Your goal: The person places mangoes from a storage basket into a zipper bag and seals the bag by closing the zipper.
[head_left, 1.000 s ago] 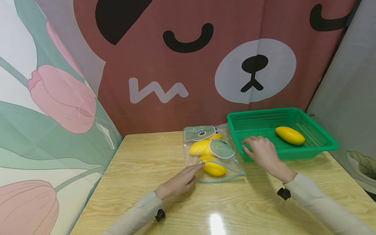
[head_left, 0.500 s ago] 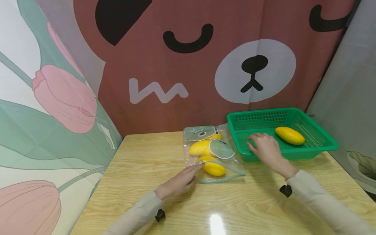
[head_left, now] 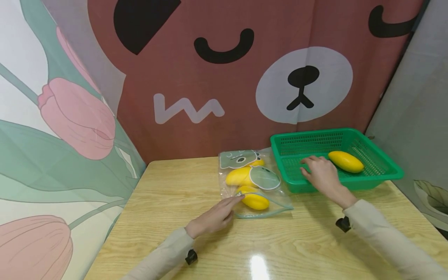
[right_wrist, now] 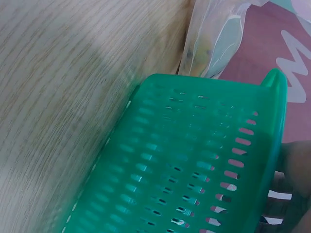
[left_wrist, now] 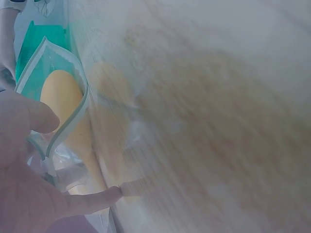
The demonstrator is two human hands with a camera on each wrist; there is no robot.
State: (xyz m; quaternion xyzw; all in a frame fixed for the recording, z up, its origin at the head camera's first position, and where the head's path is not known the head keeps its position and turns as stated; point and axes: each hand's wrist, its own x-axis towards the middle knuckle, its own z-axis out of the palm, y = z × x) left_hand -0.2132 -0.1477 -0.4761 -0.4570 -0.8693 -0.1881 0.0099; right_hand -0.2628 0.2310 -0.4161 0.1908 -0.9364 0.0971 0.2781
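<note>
Visibly, the left hand (head_left: 213, 217) touches a bag (head_left: 257, 216) bearing cartoon prints (head_left: 265, 177).

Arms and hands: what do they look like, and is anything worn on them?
The left hand and right hand are bare, without gloves. Both sleeves are long, plain and pale beige. A small black device shows near each wrist.

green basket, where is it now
In the head view, the green basket stands at the back right of the table, beside the clear bag, with the right hand over its near rim.
</note>
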